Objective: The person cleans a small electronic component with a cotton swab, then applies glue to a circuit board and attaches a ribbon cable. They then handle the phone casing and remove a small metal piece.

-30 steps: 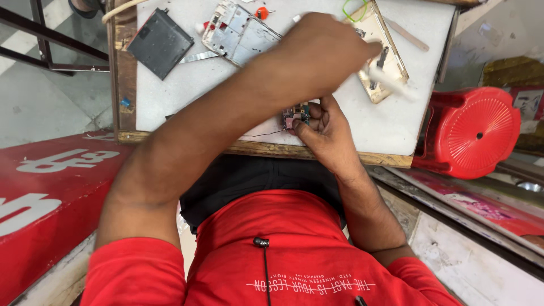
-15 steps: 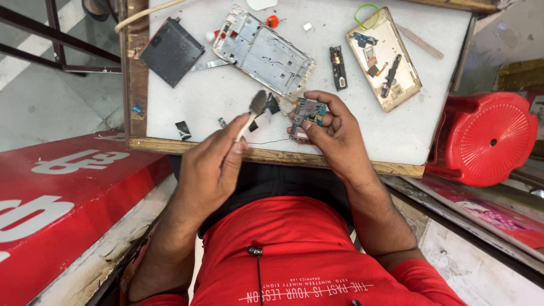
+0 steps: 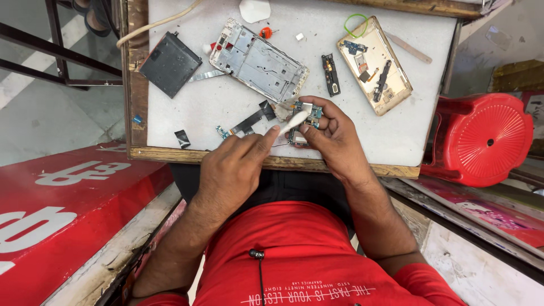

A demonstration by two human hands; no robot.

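left hand (image 3: 235,164) pinching brush (image 3: 292,120), right hand (image 3: 331,133) cradling circuit board (image 3: 303,122)

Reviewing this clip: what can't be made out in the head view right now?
- Small circuit board: mostly covered by the right hand; its parts are too small to tell.
- Brush handle: hidden inside the left hand.
- White piece at the table top: cut off by the frame edge.

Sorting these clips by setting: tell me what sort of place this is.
Probably a small phone-repair bench: a stripped silver phone frame, a flat black battery and a gold back cover holding loose parts lie on the white worktop, with a red plastic stool beside it.
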